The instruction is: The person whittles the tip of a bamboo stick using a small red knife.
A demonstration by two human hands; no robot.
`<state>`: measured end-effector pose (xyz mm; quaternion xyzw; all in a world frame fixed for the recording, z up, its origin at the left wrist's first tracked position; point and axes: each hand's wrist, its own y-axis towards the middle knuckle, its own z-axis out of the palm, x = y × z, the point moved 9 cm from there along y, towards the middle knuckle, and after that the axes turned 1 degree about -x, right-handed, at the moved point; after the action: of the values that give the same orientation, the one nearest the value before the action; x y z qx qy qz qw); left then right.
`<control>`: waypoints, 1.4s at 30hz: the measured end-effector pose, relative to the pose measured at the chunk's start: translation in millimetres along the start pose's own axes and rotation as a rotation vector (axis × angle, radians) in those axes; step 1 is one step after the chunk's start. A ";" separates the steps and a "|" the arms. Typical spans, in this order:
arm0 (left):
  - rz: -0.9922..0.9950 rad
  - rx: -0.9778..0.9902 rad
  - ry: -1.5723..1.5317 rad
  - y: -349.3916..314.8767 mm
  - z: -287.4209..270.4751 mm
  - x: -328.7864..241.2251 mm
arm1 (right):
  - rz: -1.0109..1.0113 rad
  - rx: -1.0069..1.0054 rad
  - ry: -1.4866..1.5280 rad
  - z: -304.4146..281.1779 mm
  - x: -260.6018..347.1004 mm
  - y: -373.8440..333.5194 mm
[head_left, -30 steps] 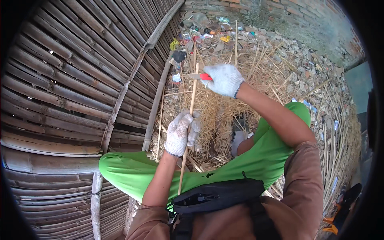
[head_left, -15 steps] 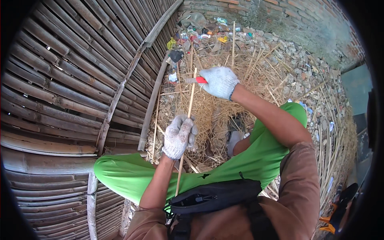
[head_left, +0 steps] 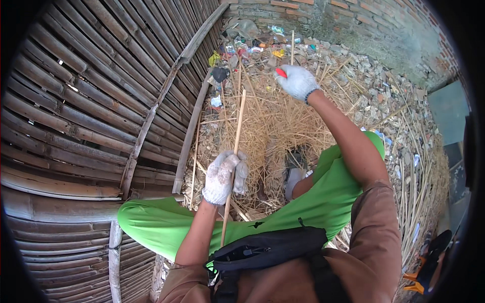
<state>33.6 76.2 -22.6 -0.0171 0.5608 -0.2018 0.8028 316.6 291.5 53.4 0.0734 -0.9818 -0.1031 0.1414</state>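
Observation:
My left hand (head_left: pixel 222 174), in a soiled white knit glove, is closed around a long pale bamboo strip (head_left: pixel 239 121). The strip stands at a slight tilt, its upper end free above the glove and its lower end running down to the black waist bag (head_left: pixel 270 250) at my lap. Farther up and to the right, my right hand (head_left: pixel 298 83), also gloved, is closed on a red-handled knife (head_left: pixel 281 73). Only a bit of red shows past the fingers, and the blade cannot be made out now. The knife is apart from the strip.
Thin shavings (head_left: pixel 288 121) are heaped on the ground before me, around my foot. A slatted bamboo wall (head_left: pixel 91 101) rises on the left, a brick wall (head_left: pixel 353 20) at the back. Litter and rubble (head_left: pixel 252 45) lie along it. Several bamboo strips (head_left: pixel 409 202) lie at the right.
My right hand has moved up and right with the knife, off the bamboo strip it was crossing near the top. My left hand keeps its hold, with its fingers slightly shifted.

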 end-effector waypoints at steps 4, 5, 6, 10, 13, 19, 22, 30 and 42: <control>-0.021 0.003 -0.136 7.8 -13.8 8.6 | -0.080 0.259 0.096 27.5 33.5 -12.2; -0.059 0.019 -0.186 11.2 -9.4 11.3 | -0.046 0.330 0.148 25.3 22.1 -11.5; -0.055 0.012 -0.209 12.3 -4.5 8.8 | -0.013 0.398 0.189 22.7 8.0 -10.3; -0.001 0.106 -0.291 19.7 -26.1 9.3 | 0.122 0.329 0.856 -9.6 4.3 -7.5; 0.072 0.065 -0.183 25.2 -25.0 -18.5 | 0.081 0.373 1.178 -11.5 20.9 -9.8; 0.166 -0.011 -0.094 38.1 -9.9 -72.4 | 0.040 0.527 0.988 23.0 77.7 -27.3; 0.159 -0.065 -0.026 33.6 -14.4 -66.4 | 0.018 0.520 0.634 36.5 105.0 -34.5; 0.211 -0.282 0.183 38.7 -41.8 -59.5 | -0.231 0.165 0.156 24.2 160.9 -60.1; 0.370 -0.388 0.085 24.9 -86.9 -77.8 | -0.384 0.192 0.150 61.6 155.2 -61.3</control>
<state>-60.2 143.0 8.5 -0.0593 0.6157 0.0587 0.7836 158.3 216.5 22.6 0.2798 -0.9418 -0.0286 0.1841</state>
